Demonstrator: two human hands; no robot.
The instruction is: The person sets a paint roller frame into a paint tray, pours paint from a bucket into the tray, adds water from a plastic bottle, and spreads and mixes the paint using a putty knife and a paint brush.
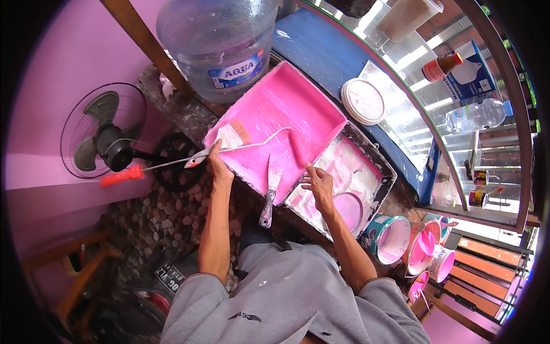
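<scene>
My left hand (216, 164) is closed around a paintbrush (231, 136) at the left edge of a pink paint tray (215, 133). The brush has pale, paint-caked bristles. Across that hand runs the wire frame of a paint roller with an orange handle (122, 176); whether the hand grips it too is unclear. The pink roller head (296, 148) lies over the tray. My right hand (319, 186) has its fingertips pinched at the lower end of the roller head, its other fingers loosely bent. A paint-smeared scraper (270, 195) rests across the tray's near edge.
A black-rimmed tray (375, 189) with whitish-pink paint sits under my right arm. Several paint buckets (392, 239) stand to the right. A large water bottle (217, 43) is behind the tray, a fan (109, 140) at left, and a glass case (412, 92) at right.
</scene>
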